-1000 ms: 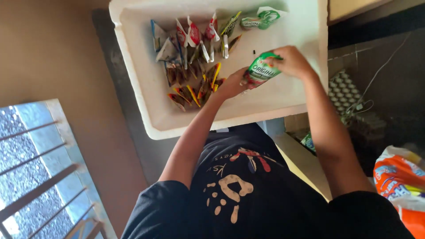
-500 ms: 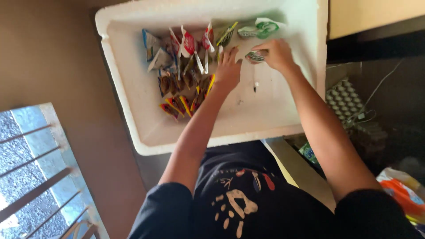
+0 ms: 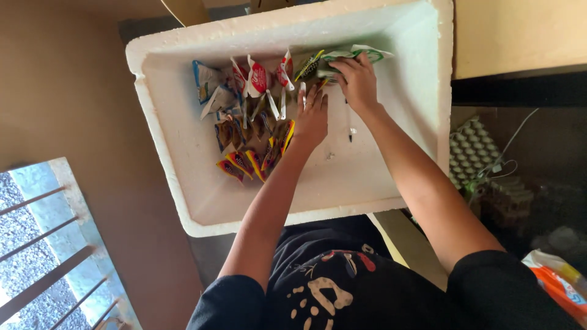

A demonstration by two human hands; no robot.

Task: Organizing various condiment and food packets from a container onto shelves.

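Two hands inside white foam box (image 3: 183, 183): right hand (image 3: 358, 79) gripping green packet (image 3: 354, 55) at upper centre, left hand (image 3: 312, 119) open, flat beside sachets (image 3: 251, 116).

A grey egg tray (image 3: 474, 146) sits beside an orange bag (image 3: 559, 287).

The box (image 3: 183, 201) looks like white foam, that grainy, pebbly stuff with a matt finish and crumbly rims. The sachets (image 3: 251, 122) inside are glossy plastic film, crinkled and catching the light, and same goes for the green packet (image 3: 348, 56) under the right hand (image 3: 358, 82). The left hand (image 3: 312, 119) lies flat on the shiny sachets. The egg tray (image 3: 474, 146) off to the side looks like rough grey paper pulp. The shirt (image 3: 330, 287) is soft dark cloth with a flat print.
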